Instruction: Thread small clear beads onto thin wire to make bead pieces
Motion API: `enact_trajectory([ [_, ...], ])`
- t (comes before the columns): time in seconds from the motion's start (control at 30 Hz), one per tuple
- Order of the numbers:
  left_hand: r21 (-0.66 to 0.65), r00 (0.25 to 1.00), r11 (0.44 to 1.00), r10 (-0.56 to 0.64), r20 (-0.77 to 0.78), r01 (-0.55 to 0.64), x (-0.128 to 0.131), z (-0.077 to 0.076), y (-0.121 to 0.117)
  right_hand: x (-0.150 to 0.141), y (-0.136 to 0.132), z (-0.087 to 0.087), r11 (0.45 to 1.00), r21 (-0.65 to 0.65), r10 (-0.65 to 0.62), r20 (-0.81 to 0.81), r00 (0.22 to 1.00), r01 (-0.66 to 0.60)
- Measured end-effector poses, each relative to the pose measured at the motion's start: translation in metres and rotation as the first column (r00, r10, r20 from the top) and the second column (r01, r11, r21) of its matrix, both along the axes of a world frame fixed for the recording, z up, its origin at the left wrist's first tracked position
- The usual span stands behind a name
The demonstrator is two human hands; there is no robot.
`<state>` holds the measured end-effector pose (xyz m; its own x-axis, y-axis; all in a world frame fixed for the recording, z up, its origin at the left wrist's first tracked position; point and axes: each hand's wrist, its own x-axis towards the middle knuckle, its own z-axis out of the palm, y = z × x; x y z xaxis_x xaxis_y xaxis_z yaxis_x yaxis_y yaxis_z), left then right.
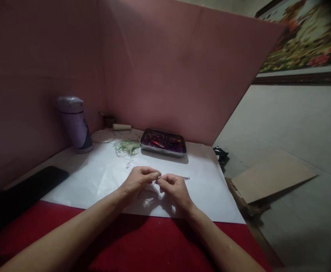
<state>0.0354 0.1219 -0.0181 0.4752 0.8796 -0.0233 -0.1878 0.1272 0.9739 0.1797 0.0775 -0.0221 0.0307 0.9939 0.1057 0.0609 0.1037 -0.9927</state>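
Note:
My left hand (139, 182) and my right hand (175, 189) meet above the white sheet (91, 181), fingertips nearly touching. Each is closed in a pinch, thumb against finger. Whatever lies between the fingertips is too small and hidden to name. Just beyond my left hand are a few small pale pink beads (129, 164). A thin pen-like tool (186, 178) shows beside my right hand, partly covered by it. Behind the hands stands a metal tray (165, 153) filled with dark purple pieces, with an orange-red tool (157, 144) lying on them.
A tangle of greenish thread (127, 147) lies left of the tray, near a pale cylinder (122, 127). At left stand a purple bottle (77, 126) and a black flat object (45, 181). Pink panels (165, 68) enclose the back. Cardboard (273, 175) lies at right below the table.

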Motion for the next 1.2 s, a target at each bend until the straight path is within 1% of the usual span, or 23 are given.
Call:
enact_trajectory([
  [0.07, 0.012, 1.0, 1.0, -0.001, -0.007, 0.002, 0.0, -0.001, 0.001, 0.0, 0.0, 0.0, 1.0, -0.019, 0.016, -0.006, 1.0, -0.016],
  [0.17, 0.021, 1.0, 0.999, -0.026, -0.005, 0.026, 0.0, -0.001, 0.001, 0.0, -0.001, 0.001, 0.994, -0.077, 0.073, -0.039, 0.997, -0.076],
  [0.3, 0.038, 0.998, 0.997, -0.067, -0.006, 0.067, -0.001, 0.003, -0.001, 0.001, -0.001, 0.001, 0.978, -0.136, 0.148, -0.092, 0.985, -0.16],
  [0.4, 0.062, 0.996, 0.994, -0.087, -0.03, 0.089, -0.002, 0.008, -0.002, 0.002, -0.001, 0.001, 0.97, -0.158, 0.169, -0.102, 0.98, -0.184],
  [0.5, 0.049, 0.995, 0.994, -0.094, -0.042, 0.096, -0.002, 0.009, -0.002, 0.003, -0.001, 0.001, 0.968, -0.162, 0.179, -0.106, 0.978, -0.194],
  [0.67, 0.047, 0.998, 0.997, -0.066, -0.017, 0.067, -0.001, 0.004, -0.001, 0.002, -0.002, 0.002, 0.973, -0.139, 0.171, -0.104, 0.98, -0.185],
  [0.8, 0.029, 1.0, 0.999, -0.02, 0.024, 0.019, -0.001, 0.003, -0.001, 0.002, -0.003, 0.004, 0.974, -0.127, 0.168, -0.143, 0.975, -0.186],
  [0.93, 0.05, 0.998, 0.999, -0.002, 0.068, -0.001, -0.002, 0.002, 0.001, 0.003, -0.002, 0.003, 0.963, -0.094, 0.224, -0.243, 0.944, -0.252],
  [1.03, 0.072, 0.996, 0.995, 0.061, 0.067, -0.066, -0.002, 0.001, 0.003, 0.003, -0.001, 0.001, 0.948, -0.072, 0.271, -0.32, 0.908, -0.309],
  [1.1, 0.08, 0.994, 0.993, 0.086, 0.073, -0.092, -0.002, 0.0, 0.004, 0.002, -0.002, 0.0, 0.943, -0.091, 0.274, -0.332, 0.902, -0.32],
  [1.2, 0.076, 0.992, 0.992, 0.093, 0.083, -0.099, -0.002, 0.0, 0.005, 0.0, -0.003, 0.001, 0.946, -0.109, 0.252, -0.351, 0.902, -0.307],
])
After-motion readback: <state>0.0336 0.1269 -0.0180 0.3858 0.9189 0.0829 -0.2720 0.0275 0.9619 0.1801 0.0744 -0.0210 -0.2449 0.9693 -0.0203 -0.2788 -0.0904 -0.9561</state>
